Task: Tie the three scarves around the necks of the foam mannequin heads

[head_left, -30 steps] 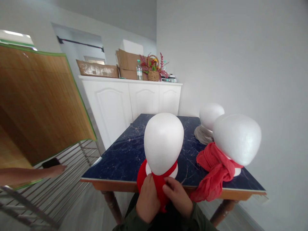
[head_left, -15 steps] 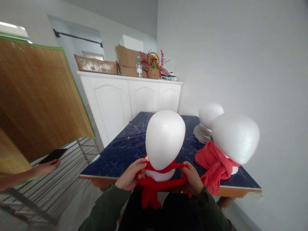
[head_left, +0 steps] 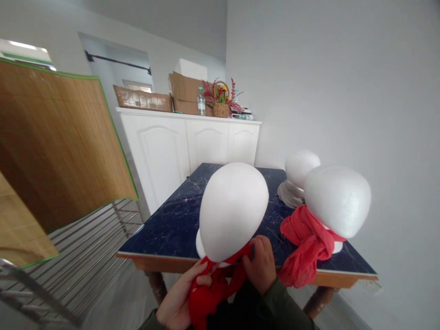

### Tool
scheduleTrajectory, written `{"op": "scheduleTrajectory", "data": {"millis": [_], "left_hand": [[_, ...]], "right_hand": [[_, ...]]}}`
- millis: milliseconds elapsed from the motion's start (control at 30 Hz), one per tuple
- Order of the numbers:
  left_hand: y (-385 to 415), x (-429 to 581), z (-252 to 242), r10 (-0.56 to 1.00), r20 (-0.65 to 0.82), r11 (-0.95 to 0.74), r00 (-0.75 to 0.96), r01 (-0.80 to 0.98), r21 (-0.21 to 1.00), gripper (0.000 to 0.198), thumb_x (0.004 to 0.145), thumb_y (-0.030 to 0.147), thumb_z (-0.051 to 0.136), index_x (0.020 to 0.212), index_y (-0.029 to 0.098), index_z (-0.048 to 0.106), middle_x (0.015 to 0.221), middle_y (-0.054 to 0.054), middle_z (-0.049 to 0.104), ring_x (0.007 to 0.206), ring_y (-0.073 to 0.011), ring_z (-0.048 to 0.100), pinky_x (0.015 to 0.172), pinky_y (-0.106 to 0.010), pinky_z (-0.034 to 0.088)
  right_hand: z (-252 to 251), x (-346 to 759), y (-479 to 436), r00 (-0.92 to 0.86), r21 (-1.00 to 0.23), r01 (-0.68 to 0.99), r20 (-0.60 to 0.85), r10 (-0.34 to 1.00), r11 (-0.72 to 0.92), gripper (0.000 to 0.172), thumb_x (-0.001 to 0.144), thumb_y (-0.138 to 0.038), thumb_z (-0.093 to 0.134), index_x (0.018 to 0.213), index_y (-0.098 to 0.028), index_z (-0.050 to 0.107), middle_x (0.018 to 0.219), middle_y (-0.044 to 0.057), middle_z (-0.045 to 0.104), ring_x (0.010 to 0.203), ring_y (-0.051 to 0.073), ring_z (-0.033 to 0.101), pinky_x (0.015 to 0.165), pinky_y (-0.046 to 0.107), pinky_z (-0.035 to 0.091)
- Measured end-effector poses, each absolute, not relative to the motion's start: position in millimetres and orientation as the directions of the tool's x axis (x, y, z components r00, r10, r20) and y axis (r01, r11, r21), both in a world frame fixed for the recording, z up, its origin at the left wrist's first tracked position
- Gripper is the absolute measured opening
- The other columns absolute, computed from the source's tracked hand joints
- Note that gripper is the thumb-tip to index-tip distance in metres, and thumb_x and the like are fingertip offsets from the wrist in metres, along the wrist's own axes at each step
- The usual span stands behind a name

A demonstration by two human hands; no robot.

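A white foam mannequin head (head_left: 233,208) leans toward me at the table's near edge, with a red scarf (head_left: 206,300) around its neck. My left hand (head_left: 182,291) is closed on the scarf at the lower left of the neck. On the other side, my right hand (head_left: 261,265) grips the scarf close under the head. Part of the scarf hangs below the table edge between my hands. Where it passes behind the neck, it is hidden.
At the right stand a second foam head (head_left: 338,199) in a coral scarf (head_left: 307,247) and a third head (head_left: 301,167) with a grey scarf (head_left: 290,195). The table (head_left: 172,215) has a dark blue marbled top. A metal rack (head_left: 92,252) is at the left, white cabinets (head_left: 158,146) behind.
The head has tilted toward me and its base shows at the left. Both hands moved with the scarf, the left downward, the right inward and up to the neck. Another person's hand left the view.
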State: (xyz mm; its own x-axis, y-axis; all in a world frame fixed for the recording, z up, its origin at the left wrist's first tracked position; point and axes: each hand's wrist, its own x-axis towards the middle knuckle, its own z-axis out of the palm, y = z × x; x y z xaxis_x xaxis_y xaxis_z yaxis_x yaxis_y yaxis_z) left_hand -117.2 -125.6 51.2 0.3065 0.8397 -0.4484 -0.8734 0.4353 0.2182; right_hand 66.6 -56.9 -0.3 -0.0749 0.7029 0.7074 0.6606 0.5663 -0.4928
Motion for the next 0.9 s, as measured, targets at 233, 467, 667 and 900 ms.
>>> {"op": "scheduleTrajectory", "data": {"millis": [233, 467, 667, 900], "left_hand": [[-127.2, -113.5, 56.4, 0.873, -0.428, 0.39, 0.235, -0.863, 0.322, 0.01, 0.08, 0.008, 0.051, 0.089, 0.013, 0.052, 0.062, 0.003, 0.05, 0.042, -0.0015, 0.042, 0.043, -0.012, 0.038], [-131.5, -118.4, 60.0, 0.889, -0.401, 0.418, 0.221, -0.75, 0.513, 0.048, 0.078, 0.012, 0.055, 0.122, 0.022, 0.04, 0.082, -0.002, 0.06, 0.045, -0.0047, 0.047, 0.039, -0.015, 0.035], [-140.8, -117.9, 71.5, 0.83, -0.365, 0.557, 0.423, -0.67, 0.491, 0.052, 0.082, 0.03, 0.051, 0.13, 0.027, 0.032, 0.102, -0.009, 0.061, 0.066, -0.019, 0.062, 0.052, -0.033, 0.05], [-170.0, -117.8, 29.9, 0.85, -0.293, 0.493, 0.438, -0.462, 0.737, 0.055, 0.072, 0.038, 0.064, 0.117, 0.014, 0.044, 0.089, -0.013, 0.066, 0.064, -0.0153, 0.061, 0.055, -0.022, 0.043]], "right_hand": [[15.1, 26.5, -76.1, -0.533, -0.563, 0.464, 0.44, 0.723, 0.684, 0.012, 0.073, -0.012, 0.045, 0.079, -0.018, 0.054, 0.073, 0.001, 0.056, 0.069, 0.014, 0.051, 0.063, 0.024, 0.035], [13.3, 11.6, -61.2, -0.483, -0.948, 0.134, 0.191, 0.855, 0.287, 0.015, 0.079, -0.022, 0.04, 0.081, -0.019, 0.055, 0.069, 0.0, 0.058, 0.061, 0.012, 0.052, 0.059, 0.023, 0.038], [17.7, 1.1, -58.3, -0.58, -0.765, -0.397, -0.219, 0.785, -0.507, 0.027, 0.077, -0.037, 0.04, 0.082, -0.015, 0.056, 0.064, 0.002, 0.058, 0.051, 0.011, 0.05, 0.052, 0.023, 0.04], [27.8, -2.0, -52.9, -0.543, -0.67, -0.455, -0.313, 0.779, -0.586, 0.017, 0.07, -0.03, 0.059, 0.071, -0.014, 0.052, 0.056, 0.001, 0.058, 0.05, 0.012, 0.054, 0.053, 0.025, 0.042]]}}
